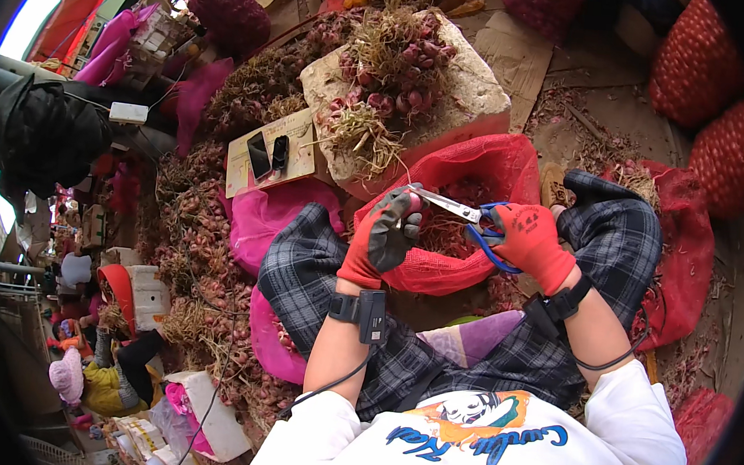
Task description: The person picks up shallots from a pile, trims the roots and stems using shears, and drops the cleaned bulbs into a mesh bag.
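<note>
My left hand [382,240], in a red glove with a dark grey palm, closes around a small pinkish shallot [414,203]. Its thin dry stalk points up and away from me. In a red glove, my right hand [530,242] grips the blue handles of a pair of scissors [451,205]. The scissors' blades reach left and their tips meet the shallot's top; whether they are cutting cannot be made out. Below both hands, an open red mesh bag [507,160] holds loose shallots and dry trimmings.
Bunches of shallots with dry roots [407,69] lie on a pale block [484,84] ahead. A phone [259,155] rests on a cardboard box [297,135]. Heaped shallots [203,219] cover the left side. Full red sacks [698,61] stand far right; another person [111,382] sits far left.
</note>
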{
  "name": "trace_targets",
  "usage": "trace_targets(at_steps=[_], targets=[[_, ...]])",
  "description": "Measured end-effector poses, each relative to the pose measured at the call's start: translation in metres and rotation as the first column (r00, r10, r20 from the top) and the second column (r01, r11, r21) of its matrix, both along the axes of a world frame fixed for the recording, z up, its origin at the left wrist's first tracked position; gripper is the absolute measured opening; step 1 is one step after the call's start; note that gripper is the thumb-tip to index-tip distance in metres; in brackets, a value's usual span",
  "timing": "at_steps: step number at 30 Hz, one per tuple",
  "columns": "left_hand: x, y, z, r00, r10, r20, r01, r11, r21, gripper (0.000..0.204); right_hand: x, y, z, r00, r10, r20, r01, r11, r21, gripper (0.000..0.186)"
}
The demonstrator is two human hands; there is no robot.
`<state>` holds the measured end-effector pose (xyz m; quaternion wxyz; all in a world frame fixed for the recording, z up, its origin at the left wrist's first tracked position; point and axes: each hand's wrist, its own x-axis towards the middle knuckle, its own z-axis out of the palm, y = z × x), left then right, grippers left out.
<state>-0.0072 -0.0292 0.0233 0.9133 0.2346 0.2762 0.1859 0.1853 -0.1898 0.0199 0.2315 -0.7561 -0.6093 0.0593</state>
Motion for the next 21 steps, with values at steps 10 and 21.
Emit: trace_targets(at_steps=[10, 21], targets=[[0.002, -0.008, -0.006, 0.987, 0.161, 0.004, -0.12, 0.717, 0.687, 0.043, 0.001, -0.01, 0.018, 0.976, -0.049, -0.214, 0.068, 0.994, 0.083, 0.04], [-0.012, -0.037, 0.027, 0.998, 0.028, -0.051, 0.004, 0.842, 0.54, 0.035, -0.026, -0.032, 0.028, 0.999, -0.014, -0.038, 0.017, 0.997, 0.071, 0.036]])
